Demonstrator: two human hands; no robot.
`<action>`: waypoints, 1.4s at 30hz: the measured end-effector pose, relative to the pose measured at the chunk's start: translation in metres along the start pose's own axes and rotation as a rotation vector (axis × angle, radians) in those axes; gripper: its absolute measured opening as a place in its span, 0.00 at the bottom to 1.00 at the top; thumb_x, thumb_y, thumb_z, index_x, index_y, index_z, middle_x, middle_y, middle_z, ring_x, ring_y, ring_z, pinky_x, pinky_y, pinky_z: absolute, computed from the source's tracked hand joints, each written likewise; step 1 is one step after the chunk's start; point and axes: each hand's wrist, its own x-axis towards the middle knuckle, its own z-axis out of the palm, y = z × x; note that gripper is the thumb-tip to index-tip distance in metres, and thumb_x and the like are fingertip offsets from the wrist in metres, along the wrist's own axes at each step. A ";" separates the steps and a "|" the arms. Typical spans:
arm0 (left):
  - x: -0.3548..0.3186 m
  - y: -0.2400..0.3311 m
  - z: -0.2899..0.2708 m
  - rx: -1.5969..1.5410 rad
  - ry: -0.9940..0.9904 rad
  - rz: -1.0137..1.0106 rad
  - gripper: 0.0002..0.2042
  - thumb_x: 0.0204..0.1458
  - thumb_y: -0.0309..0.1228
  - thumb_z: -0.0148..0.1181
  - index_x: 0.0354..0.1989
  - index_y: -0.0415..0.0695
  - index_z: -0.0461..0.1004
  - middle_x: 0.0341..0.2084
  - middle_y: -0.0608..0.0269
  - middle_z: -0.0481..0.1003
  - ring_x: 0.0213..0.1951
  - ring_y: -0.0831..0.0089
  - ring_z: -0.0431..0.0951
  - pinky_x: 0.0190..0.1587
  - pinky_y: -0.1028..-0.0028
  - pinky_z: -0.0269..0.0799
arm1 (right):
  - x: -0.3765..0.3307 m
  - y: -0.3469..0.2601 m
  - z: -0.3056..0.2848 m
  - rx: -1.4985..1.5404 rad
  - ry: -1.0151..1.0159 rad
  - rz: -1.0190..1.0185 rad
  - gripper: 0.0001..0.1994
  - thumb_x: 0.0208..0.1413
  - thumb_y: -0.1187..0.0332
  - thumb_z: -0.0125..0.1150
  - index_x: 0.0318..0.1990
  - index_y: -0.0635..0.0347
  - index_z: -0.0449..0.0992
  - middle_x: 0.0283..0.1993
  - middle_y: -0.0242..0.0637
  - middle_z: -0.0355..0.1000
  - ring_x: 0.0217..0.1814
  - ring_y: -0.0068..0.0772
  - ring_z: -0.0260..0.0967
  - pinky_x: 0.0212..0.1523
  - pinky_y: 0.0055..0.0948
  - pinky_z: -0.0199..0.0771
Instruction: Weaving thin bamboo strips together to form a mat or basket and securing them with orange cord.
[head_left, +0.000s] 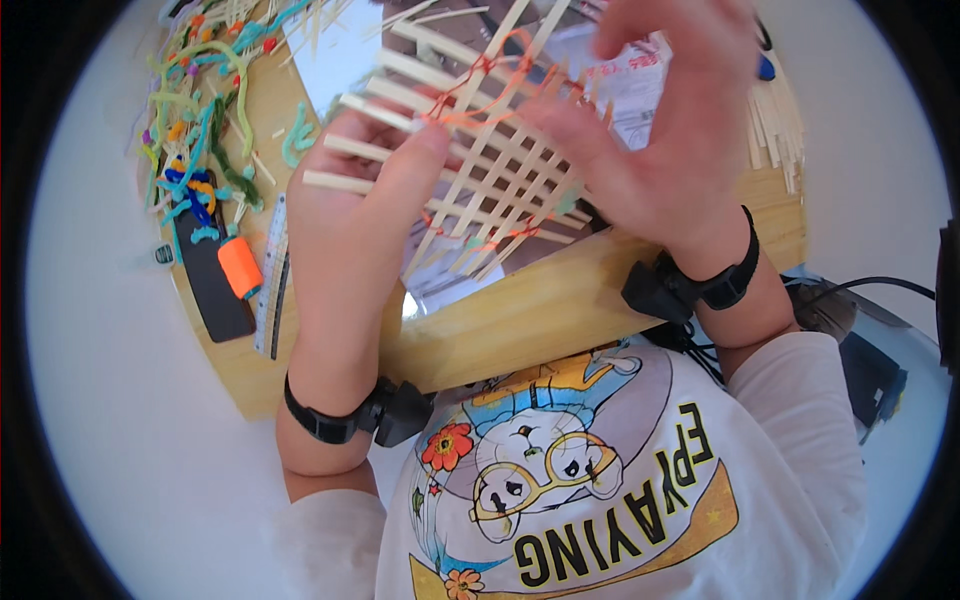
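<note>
A lattice of pale flat wooden sticks (505, 185), woven over and under, is held up above the table's near edge. Orange thread (487, 108) loops across its upper part, and more thread is wound around crossings near its lower edge. My left hand (365, 185) is closed on the lattice's left side, thumb on top and fingers behind. At the lattice's right side is my right hand (670, 130), blurred by motion. Its thumb lies close to the sticks while other fingers bend above; whether it grips thread or a stick is unclear.
Left on the wooden table (560, 290) lie a dark phone (212, 285), an orange thread spool (240, 267), a ruler (272, 275) and tangled coloured pipe cleaners (215, 120). Loose sticks (775, 125) lie at the right. Printed sheets (630, 85) lie beneath the lattice.
</note>
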 end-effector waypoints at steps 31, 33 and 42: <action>0.011 -0.009 -0.002 -0.082 -0.033 -0.047 0.13 0.50 0.30 0.59 0.40 0.33 0.73 0.31 0.59 0.76 0.35 0.75 0.76 0.40 0.77 0.70 | 0.015 0.009 -0.028 0.304 0.061 0.559 0.10 0.59 0.71 0.52 0.44 0.65 0.76 0.27 0.31 0.69 0.29 0.20 0.63 0.31 0.19 0.63; 0.011 -0.009 -0.002 -0.095 -0.040 -0.060 0.13 0.50 0.30 0.59 0.40 0.33 0.73 0.32 0.58 0.76 0.35 0.75 0.75 0.40 0.77 0.69 | 0.018 0.002 -0.032 0.268 -0.197 0.413 0.11 0.56 0.71 0.55 0.44 0.62 0.78 0.28 0.33 0.70 0.30 0.23 0.63 0.33 0.21 0.63; 0.009 -0.006 -0.001 -0.152 -0.011 -0.061 0.13 0.51 0.30 0.57 0.41 0.33 0.73 0.33 0.58 0.76 0.35 0.75 0.75 0.41 0.76 0.69 | 0.012 0.002 -0.028 -0.034 -0.455 0.065 0.13 0.45 0.73 0.64 0.42 0.53 0.81 0.30 0.35 0.68 0.27 0.30 0.62 0.28 0.26 0.60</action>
